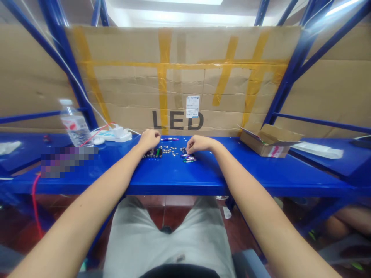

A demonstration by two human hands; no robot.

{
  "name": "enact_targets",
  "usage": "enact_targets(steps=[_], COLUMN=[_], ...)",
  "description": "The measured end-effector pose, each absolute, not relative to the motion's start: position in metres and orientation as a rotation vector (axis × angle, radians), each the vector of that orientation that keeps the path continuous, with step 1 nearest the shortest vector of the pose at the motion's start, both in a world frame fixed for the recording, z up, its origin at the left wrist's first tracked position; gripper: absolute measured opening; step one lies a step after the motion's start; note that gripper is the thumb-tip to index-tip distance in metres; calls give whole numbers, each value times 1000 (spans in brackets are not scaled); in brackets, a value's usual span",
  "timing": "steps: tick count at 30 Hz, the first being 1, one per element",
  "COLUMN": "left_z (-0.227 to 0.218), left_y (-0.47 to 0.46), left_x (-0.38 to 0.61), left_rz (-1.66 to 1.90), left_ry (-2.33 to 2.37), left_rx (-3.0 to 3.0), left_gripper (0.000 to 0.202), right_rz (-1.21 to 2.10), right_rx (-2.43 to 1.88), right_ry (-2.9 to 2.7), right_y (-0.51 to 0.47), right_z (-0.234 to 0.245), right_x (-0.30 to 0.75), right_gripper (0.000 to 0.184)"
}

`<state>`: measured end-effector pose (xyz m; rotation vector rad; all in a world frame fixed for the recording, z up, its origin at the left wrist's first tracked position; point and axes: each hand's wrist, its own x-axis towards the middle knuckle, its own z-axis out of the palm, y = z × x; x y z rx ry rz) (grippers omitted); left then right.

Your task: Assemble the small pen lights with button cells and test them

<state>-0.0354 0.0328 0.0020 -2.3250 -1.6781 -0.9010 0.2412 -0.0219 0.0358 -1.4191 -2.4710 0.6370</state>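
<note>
Everything here centres on the scatter of gold bits (171, 149) on the blue table (176, 173), and the detail is tough to pick out: tiny parts, soft blur. Just left of the scatter comes the left hand (150, 138), knuckles up, fingers curled down and away, fingertips out of sight; can't tell whether they're clamped on anything. Just right of it, the right hand (199, 143) dips in, thumb and fingers drawn close together at the shiny coloured pieces (189, 158), but whether something is pinched there, can't tell. That hand also covers part of the small dark bits (183, 150) at the scatter's right edge.

Now the directions! The row of dark tubes (153, 153), left of the scatter, lies side by side, long axes running roughly near to far, the left end tucked behind the wrist. The coloured pieces, right of the scatter and slightly nearer, lie mostly crosswise. And just beyond the scatter, a purple pen-like piece (169, 139) stretches left to right; which end is the tip, too blurred to call.
</note>
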Motion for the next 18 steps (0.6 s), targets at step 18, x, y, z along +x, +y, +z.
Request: enact_targets(steps=[18], left_z=[1], left_y=[94], left_x=[5], left_rz=[-455], left_ry=[-1815], left_rx=[-2560], left_gripper=[6], right_rz=[274], right_rx=[-1409], right_ry=[-1983], right_y=[-12], right_z=[29], right_x=[242], right_gripper=[18])
